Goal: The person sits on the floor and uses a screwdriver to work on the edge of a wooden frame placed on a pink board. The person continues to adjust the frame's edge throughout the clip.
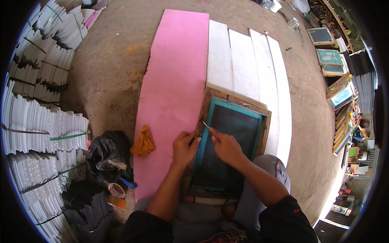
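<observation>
A wooden screen-printing frame [265, 137] with a dark mesh and a turquoise border lies tilted in front of me, its near end by my lap. My left hand [185, 148] grips the frame's left side, thumb on top. Over the mesh, my right hand [227, 149] is closed on a thin, pale stick-like tool [206, 124]. The tool's tip points up and left, at the inner edge of the frame's left side. Its grip end is hidden in my fingers, so its exact kind does not show.
Under the frame lie a long pink sheet [174, 60] and several white sheets [243, 52]. A crumpled orange cloth [143, 141] rests on the pink one. Left are bundled white stacks [44, 129], a black plastic bag [107, 156] and a tape roll [116, 189]. More frames [330, 57] stand right.
</observation>
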`<state>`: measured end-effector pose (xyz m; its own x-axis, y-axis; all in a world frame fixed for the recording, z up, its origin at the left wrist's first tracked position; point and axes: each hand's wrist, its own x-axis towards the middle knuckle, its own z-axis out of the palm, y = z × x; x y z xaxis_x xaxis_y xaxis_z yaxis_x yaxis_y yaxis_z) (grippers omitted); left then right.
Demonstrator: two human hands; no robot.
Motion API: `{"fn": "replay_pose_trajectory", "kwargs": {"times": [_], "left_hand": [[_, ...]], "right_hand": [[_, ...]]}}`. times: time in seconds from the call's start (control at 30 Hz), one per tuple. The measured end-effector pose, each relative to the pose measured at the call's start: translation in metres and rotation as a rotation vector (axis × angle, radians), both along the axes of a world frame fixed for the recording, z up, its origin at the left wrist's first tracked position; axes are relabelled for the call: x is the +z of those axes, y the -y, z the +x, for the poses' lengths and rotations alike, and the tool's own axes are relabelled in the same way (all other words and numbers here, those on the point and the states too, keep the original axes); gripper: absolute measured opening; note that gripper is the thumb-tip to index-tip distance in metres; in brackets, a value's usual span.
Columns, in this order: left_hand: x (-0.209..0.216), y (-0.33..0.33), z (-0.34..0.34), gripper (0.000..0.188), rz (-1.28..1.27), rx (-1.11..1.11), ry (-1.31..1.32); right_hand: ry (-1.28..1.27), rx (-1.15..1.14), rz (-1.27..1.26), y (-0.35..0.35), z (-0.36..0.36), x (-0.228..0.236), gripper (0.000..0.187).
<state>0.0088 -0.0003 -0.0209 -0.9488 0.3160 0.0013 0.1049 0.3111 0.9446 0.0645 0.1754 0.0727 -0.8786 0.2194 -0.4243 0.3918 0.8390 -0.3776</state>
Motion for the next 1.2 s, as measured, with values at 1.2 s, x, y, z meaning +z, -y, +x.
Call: {"fn": "replay_pose_trajectory", "kwargs": {"times": [1.2], "left_hand": [[0.012, 0.000, -0.006, 0.039, 0.050, 0.015, 0.151]], "right_hand": [[-0.124, -0.013, -0.174, -0.039, 0.012, 0.000, 0.040]]}}
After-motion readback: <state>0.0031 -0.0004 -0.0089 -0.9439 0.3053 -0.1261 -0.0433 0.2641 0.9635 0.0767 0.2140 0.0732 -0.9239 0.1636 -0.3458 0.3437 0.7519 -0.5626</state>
